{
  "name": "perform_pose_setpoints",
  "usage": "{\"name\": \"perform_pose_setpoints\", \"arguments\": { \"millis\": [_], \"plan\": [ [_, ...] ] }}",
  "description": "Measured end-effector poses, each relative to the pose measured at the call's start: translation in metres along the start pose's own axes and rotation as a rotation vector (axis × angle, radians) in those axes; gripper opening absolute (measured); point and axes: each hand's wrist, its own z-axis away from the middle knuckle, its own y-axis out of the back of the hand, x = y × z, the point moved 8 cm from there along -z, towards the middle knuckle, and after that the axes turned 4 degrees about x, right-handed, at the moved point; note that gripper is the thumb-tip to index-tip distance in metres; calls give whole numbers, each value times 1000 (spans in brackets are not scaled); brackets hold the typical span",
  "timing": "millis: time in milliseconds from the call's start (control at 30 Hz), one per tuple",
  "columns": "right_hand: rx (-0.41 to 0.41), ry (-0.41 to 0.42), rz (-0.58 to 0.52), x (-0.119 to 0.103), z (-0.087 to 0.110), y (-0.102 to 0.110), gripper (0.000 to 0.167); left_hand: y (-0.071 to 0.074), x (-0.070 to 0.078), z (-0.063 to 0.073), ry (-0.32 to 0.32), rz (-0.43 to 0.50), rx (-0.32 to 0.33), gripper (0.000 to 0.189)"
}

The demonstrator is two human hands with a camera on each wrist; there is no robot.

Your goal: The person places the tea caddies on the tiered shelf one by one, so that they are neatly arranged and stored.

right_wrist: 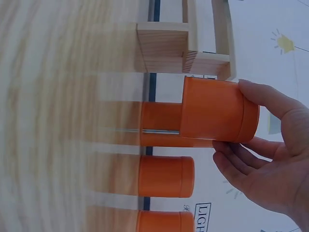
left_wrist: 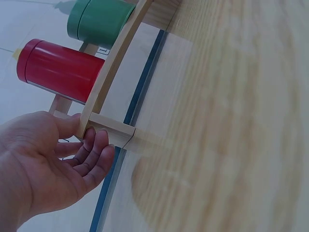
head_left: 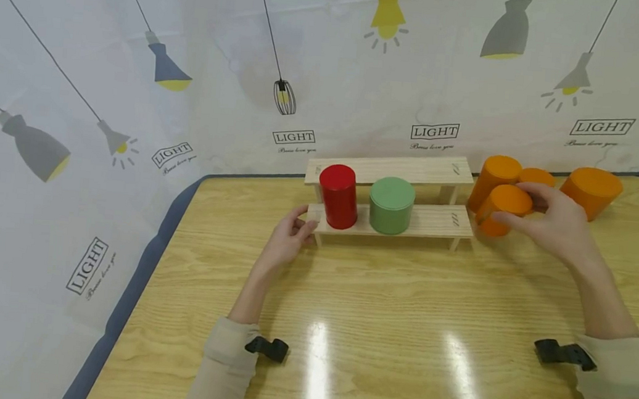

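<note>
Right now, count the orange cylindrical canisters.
4: one in the right hand, a tall one just right of the two-tier wooden shelf, one partly hidden behind that hand, one farthest right.

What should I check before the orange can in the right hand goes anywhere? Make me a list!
1. Right hand gripping the orange can: ok, thumb and fingers hold it.
2. Can off the table: ok, the right wrist view shows a gap under it.
3. Shelf held: ok, the left hand is at its left end.
4. Red can and green can standing upright: ok.
5. Bare space right of the green can: ok.
6. Lid on tight: cannot tell.
</note>
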Motion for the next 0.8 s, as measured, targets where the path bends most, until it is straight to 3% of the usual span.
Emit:
{"name": "perform_pose_setpoints", "arguments": {
  "millis": [233, 600, 800],
  "plan": [
    [86, 35, -31, -17, 4, 13, 74, -1, 0, 1, 8, 12, 0, 54],
    [-11, 70, -58, -43, 8, -12, 77, -1, -1, 2, 19, 25, -1, 52],
    [-13, 109, -55, -55, 9, -23, 77, -1, 0, 2, 22, 34, -2, 53]
  ]
}}
